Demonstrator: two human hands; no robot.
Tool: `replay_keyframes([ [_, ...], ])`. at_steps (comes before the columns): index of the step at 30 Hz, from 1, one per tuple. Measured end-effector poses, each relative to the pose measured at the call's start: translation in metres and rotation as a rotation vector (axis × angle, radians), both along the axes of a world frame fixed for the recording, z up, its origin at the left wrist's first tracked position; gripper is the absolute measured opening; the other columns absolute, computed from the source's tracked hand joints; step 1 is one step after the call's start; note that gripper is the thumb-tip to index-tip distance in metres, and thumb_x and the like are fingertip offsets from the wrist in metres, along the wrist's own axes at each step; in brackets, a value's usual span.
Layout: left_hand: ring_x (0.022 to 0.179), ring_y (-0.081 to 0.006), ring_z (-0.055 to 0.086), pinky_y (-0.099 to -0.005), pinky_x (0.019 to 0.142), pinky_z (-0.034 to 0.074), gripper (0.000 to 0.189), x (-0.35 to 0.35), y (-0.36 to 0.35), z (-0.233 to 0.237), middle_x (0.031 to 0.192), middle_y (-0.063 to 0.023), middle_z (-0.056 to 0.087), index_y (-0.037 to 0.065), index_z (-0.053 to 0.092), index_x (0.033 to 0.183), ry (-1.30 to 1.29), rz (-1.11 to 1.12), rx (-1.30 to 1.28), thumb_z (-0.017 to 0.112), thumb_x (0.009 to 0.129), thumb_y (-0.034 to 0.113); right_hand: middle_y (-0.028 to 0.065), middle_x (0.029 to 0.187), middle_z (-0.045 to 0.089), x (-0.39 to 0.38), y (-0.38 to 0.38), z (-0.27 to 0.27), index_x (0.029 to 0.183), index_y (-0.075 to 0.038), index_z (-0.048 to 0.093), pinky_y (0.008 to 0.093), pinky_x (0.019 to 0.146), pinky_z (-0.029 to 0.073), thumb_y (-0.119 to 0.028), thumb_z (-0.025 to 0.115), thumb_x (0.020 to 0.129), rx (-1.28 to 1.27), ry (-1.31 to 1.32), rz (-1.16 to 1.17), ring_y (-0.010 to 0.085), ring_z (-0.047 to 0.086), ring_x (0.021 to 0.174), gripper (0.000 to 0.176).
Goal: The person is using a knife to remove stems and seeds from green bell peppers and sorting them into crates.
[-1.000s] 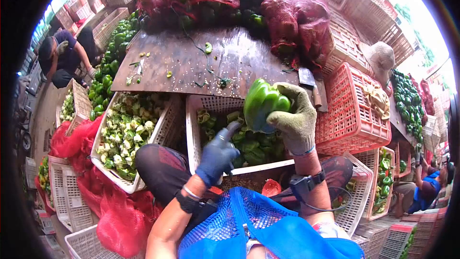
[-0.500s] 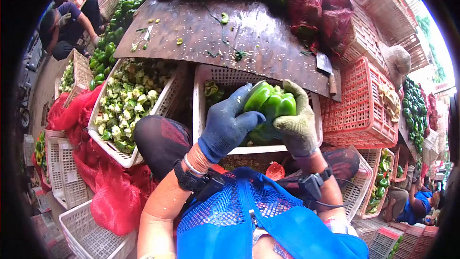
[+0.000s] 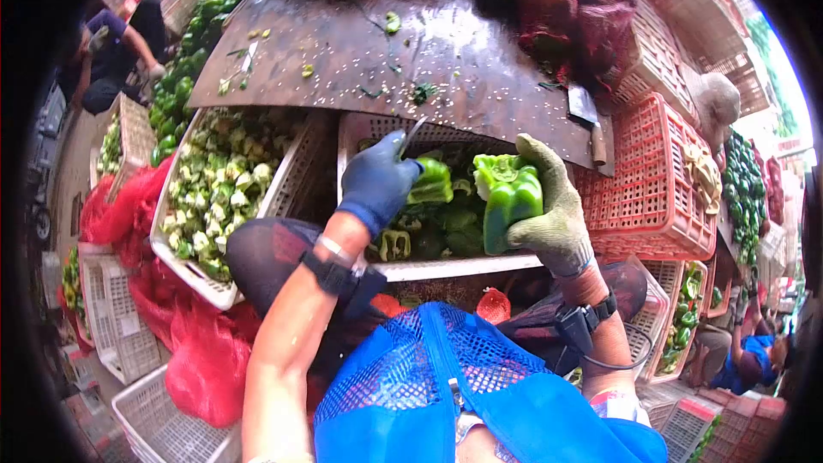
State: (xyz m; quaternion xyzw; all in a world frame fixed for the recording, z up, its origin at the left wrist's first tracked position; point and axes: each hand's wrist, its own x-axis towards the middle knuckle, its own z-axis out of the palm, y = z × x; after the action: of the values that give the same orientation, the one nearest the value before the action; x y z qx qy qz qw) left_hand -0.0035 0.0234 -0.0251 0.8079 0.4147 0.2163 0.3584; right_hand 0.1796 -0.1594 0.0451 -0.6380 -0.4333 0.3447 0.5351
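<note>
My left hand (image 3: 375, 176), in a blue glove, is closed, with a thin knife blade (image 3: 414, 131) sticking up from it. A cut piece of green bell pepper (image 3: 433, 183) sits right at its fingertips. My right hand (image 3: 553, 214), in a pale yellowish glove, grips a green bell pepper (image 3: 513, 206) from the right side; its top is cut open and shows the pale inside. Both hands are over a white plastic crate (image 3: 463, 269) between my knees, where pepper pieces (image 3: 395, 244) lie.
Ahead is a wooden board (image 3: 343, 43) strewn with seeds, with a cleaver (image 3: 583, 107) at its right edge. A crate of pepper cores (image 3: 225, 197) stands left, a red crate (image 3: 651, 180) right. Red mesh sacks (image 3: 201, 351) lie at left. Other people sit farther off.
My hands have moved apart. The pepper, held between both before, is now cut open in my right hand, and a cut piece is by my left. The knife blade now shows.
</note>
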Motion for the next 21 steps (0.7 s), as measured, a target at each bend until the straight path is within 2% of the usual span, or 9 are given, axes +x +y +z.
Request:
replay_keyframes([
  [3, 0.073, -0.0322, 0.069, -0.0427, 0.069, 0.054, 0.023, -0.016, -0.024, 0.041, 0.083, -0.013, 0.071, 0.003, 0.07, 0.1, -0.436, -0.047, -0.885, 0.071, 0.089, 0.022, 0.0116, 0.143, 0.054, 0.001, 0.006, -0.001, 0.151, -0.004, 0.043, 0.0359, 0.115, 0.039, -0.018, 0.094, 0.052, -0.027, -0.2, 0.066, 0.0224, 0.052, 0.132, 0.113],
  [5, 0.074, -0.0312, 0.069, -0.0411, 0.068, 0.054, 0.022, -0.011, -0.016, 0.014, 0.085, -0.014, 0.071, 0.005, 0.07, 0.097, -0.571, -0.645, 0.268, 0.071, 0.09, 0.026, 0.0137, 0.139, 0.058, -0.012, 0.014, 0.006, 0.15, -0.004, 0.044, 0.034, 0.113, 0.041, -0.018, 0.094, 0.056, -0.036, -0.252, 0.113, 0.0228, 0.055, 0.13, 0.107],
  [9, 0.083, -0.0383, 0.066, -0.0479, 0.075, 0.053, 0.02, -0.001, -0.037, 0.0, 0.087, -0.0185, 0.066, 0.006, 0.068, 0.099, -0.278, -0.507, 0.488, 0.064, 0.081, 0.016, 0.0128, 0.139, 0.058, -0.013, 0.019, -0.017, 0.149, -0.002, 0.043, 0.0378, 0.116, 0.042, -0.029, 0.102, 0.051, 0.061, -0.295, 0.205, 0.0241, 0.055, 0.132, 0.117],
  [12, 0.085, -0.02, 0.063, -0.0349, 0.076, 0.052, 0.025, -0.001, -0.059, 0.031, 0.094, -0.0083, 0.068, 0.005, 0.068, 0.111, -0.626, -0.317, -0.709, 0.064, 0.09, 0.02, 0.0138, 0.133, 0.062, -0.013, 0.015, -0.019, 0.147, 0.0, 0.043, 0.0374, 0.108, 0.048, -0.029, 0.105, 0.036, -0.089, -0.093, 0.086, 0.0234, 0.062, 0.12, 0.13],
  [13, 0.086, -0.0139, 0.062, -0.0306, 0.076, 0.052, 0.027, -0.004, -0.062, 0.043, 0.096, -0.0048, 0.068, 0.005, 0.068, 0.115, -0.716, -0.28, -0.9, 0.064, 0.093, 0.021, 0.0146, 0.131, 0.063, -0.033, 0.016, -0.004, 0.147, 0.001, 0.043, 0.038, 0.106, 0.05, -0.024, 0.105, 0.036, -0.11, 0.145, 0.025, 0.0244, 0.064, 0.118, 0.129],
  [14, 0.086, -0.0079, 0.061, -0.0263, 0.077, 0.052, 0.029, -0.004, -0.065, 0.051, 0.099, -0.0014, 0.069, 0.004, 0.067, 0.119, -0.748, -0.262, -0.973, 0.064, 0.096, 0.022, 0.0144, 0.129, 0.064, -0.03, 0.016, -0.015, 0.149, 0.0, 0.042, 0.038, 0.106, 0.049, -0.018, 0.102, 0.04, -0.037, 0.3, 0.05, 0.025, 0.064, 0.117, 0.126],
  [17, 0.081, -0.009, 0.061, -0.028, 0.076, 0.051, 0.025, -0.007, -0.071, 0.06, 0.092, -0.0013, 0.068, 0.002, 0.069, 0.111, -0.728, -0.217, -0.899, 0.066, 0.092, 0.02, 0.0121, 0.126, 0.065, -0.007, 0.022, -0.061, 0.148, -0.001, 0.044, 0.0347, 0.104, 0.049, -0.012, 0.093, 0.058, -0.012, 0.7, -0.035, 0.0217, 0.064, 0.115, 0.103],
  [19, 0.08, -0.0093, 0.061, -0.0284, 0.075, 0.051, 0.023, -0.01, -0.072, 0.062, 0.09, -0.0013, 0.068, 0.002, 0.07, 0.106, -0.718, -0.226, -0.756, 0.066, 0.091, 0.019, 0.0113, 0.135, 0.06, -0.012, 0.016, -0.062, 0.147, -0.002, 0.047, 0.0345, 0.108, 0.045, -0.022, 0.079, 0.076, -0.014, 0.319, -0.037, 0.0216, 0.058, 0.123, 0.081],
  [21, 0.08, -0.0083, 0.059, -0.0289, 0.073, 0.05, 0.02, -0.005, -0.073, 0.065, 0.085, -0.0004, 0.068, 0.001, 0.071, 0.098, -0.702, -0.277, -0.697, 0.068, 0.088, 0.018, 0.0119, 0.153, 0.05, -0.023, -0.012, -0.046, 0.148, -0.005, 0.049, 0.0374, 0.116, 0.035, -0.042, 0.06, 0.096, 0.043, -0.691, 0.062, 0.0253, 0.046, 0.142, 0.065],
])
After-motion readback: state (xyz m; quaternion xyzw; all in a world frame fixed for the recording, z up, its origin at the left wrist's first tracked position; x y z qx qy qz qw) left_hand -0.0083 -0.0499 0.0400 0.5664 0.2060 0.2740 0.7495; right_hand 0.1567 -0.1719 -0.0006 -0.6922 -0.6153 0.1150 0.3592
